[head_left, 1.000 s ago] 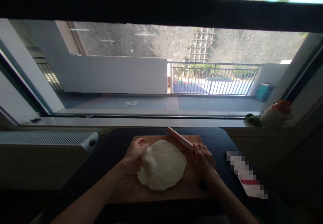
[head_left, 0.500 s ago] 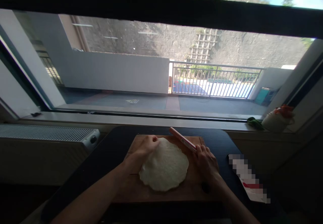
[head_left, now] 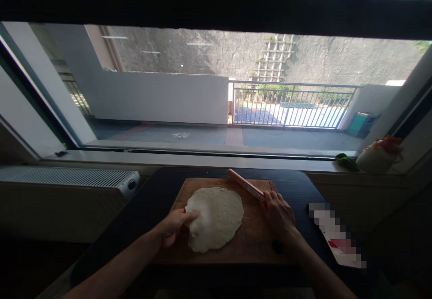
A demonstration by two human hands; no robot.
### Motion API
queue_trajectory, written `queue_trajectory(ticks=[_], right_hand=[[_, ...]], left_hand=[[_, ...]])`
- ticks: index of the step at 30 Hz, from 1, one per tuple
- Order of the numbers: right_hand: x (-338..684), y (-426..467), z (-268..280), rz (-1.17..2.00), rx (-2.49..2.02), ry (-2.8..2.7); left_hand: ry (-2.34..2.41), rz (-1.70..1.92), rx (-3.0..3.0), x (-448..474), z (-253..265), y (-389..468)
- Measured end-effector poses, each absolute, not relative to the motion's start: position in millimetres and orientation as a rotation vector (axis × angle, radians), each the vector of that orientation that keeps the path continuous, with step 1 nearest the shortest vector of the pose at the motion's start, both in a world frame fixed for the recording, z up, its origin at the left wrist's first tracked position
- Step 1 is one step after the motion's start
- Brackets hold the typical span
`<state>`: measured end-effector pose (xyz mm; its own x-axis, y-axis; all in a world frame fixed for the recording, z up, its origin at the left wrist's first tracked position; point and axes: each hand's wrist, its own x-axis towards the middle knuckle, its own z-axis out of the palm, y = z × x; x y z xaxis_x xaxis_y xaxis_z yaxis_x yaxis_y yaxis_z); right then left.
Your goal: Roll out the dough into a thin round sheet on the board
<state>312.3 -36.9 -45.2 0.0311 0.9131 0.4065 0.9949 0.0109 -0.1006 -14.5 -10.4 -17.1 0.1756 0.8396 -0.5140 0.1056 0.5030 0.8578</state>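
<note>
Left hand (head_left: 173, 227): pinching left edge of flattened dough sheet (head_left: 218, 220), thumb on top | Right hand (head_left: 279, 213): gripping near end of pink rolling pin (head_left: 245, 185) | Dough sheet: on wooden cutting board (head_left: 253, 247), atop dark table (head_left: 302, 184)

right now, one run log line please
left grip: pinching left edge of dough sheet | right grip: holding rolling pin | dough sheet: on wooden cutting board

Single head-worn view, forward and down over table (head_left: 151, 200) toward window (head_left: 216, 87)
</note>
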Motion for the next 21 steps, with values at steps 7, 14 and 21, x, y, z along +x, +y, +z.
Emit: queue_trajectory(ticks=[7,14,21], right_hand=[[316,-32,-20,-0.224,-1.692,-2.151],[283,-15,-3,-0.099,-1.369,-2.409],[247,15,-14,0.08,-1.63,-2.187]], left_hand=[[1.457,0.747,1.347,-35,-27,-1],[1.798,0.943,2.234,-31,7,51],[1.674,0.548,2.602,29,-18,46]])
